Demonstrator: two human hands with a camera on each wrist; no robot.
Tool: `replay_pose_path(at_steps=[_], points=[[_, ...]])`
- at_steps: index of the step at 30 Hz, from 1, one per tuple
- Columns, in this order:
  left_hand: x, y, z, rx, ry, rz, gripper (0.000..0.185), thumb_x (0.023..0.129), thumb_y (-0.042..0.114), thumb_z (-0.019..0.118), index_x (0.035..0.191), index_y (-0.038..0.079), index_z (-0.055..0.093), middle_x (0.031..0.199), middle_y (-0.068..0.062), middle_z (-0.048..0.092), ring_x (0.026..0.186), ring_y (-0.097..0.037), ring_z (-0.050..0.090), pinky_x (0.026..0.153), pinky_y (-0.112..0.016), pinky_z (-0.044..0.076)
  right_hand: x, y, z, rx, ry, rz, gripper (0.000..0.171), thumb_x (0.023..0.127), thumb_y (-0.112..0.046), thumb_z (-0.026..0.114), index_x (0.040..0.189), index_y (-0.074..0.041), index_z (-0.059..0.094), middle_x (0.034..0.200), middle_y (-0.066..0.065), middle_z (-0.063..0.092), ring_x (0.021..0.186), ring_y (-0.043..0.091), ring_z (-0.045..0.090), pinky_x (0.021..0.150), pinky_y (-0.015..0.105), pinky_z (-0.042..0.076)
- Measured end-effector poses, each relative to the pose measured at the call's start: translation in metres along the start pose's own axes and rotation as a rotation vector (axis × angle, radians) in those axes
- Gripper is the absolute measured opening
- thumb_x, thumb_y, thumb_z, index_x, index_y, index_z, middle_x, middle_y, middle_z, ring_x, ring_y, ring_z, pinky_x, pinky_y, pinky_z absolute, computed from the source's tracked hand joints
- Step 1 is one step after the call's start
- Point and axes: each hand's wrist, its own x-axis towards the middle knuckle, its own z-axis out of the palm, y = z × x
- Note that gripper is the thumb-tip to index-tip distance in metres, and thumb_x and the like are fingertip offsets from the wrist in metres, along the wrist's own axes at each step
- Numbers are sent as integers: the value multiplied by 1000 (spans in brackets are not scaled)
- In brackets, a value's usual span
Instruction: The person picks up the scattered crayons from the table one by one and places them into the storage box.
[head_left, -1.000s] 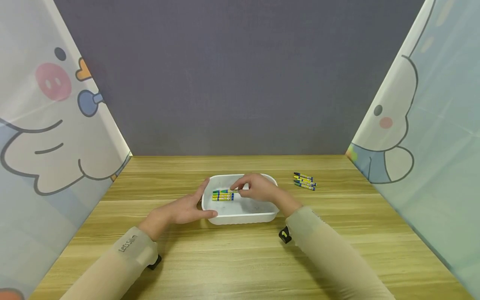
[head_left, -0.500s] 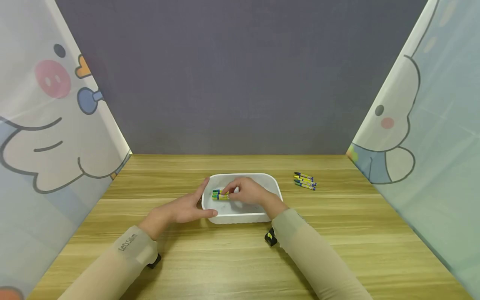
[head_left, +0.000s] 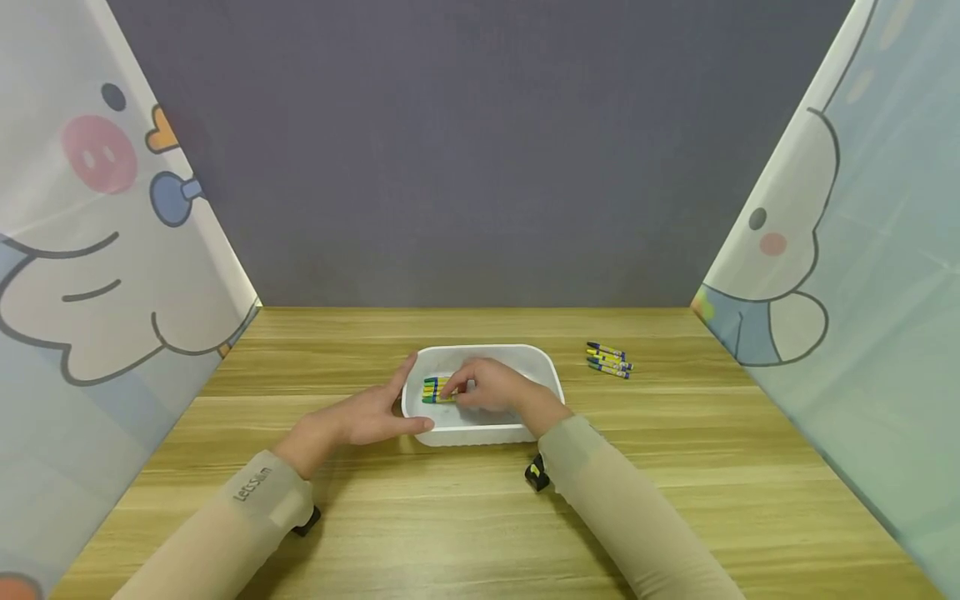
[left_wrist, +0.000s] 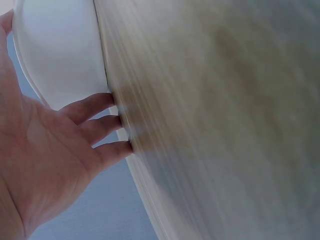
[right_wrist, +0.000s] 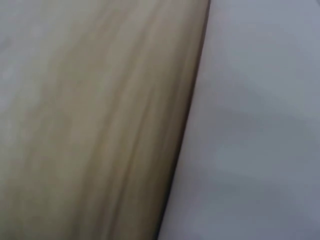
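Observation:
A white tray [head_left: 542, 363] sits mid-table on the wooden top. My left hand [head_left: 396, 407] rests against its left end with straight fingers, thumb along the front corner; the left wrist view shows the same hand [left_wrist: 55, 150] touching the tray's wall [left_wrist: 55, 50]. My right hand [head_left: 471, 387] reaches into the tray with curled fingers, pinching a crayon down among several yellow, blue and green crayons [head_left: 432, 389] lying side by side at the tray's left end. The right wrist view is a blur of wood and white.
A few loose crayons [head_left: 609, 361] lie on the table [head_left: 675, 467] to the right of the tray. Cartoon-printed panels stand along the left [head_left: 97, 275] and right [head_left: 855, 267] sides, with a grey wall [head_left: 480, 167] at the back.
My right hand has carried a crayon down and to the left, from above the tray's middle onto the row of crayons. The left hand has stayed against the tray.

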Motion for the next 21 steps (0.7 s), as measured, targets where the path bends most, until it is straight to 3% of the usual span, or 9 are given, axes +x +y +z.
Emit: replay_pose_path(at_steps=[21], points=[[1,0,1,-12,-2,9,127,97,67,72,177,20,-14,163,-24,52,136,-33,61,120,-62,43,-1,-1,1,-18,5,2,23,99,-9,79,117,-21,87,103,-4,71,91,5,57,88,23,50]])
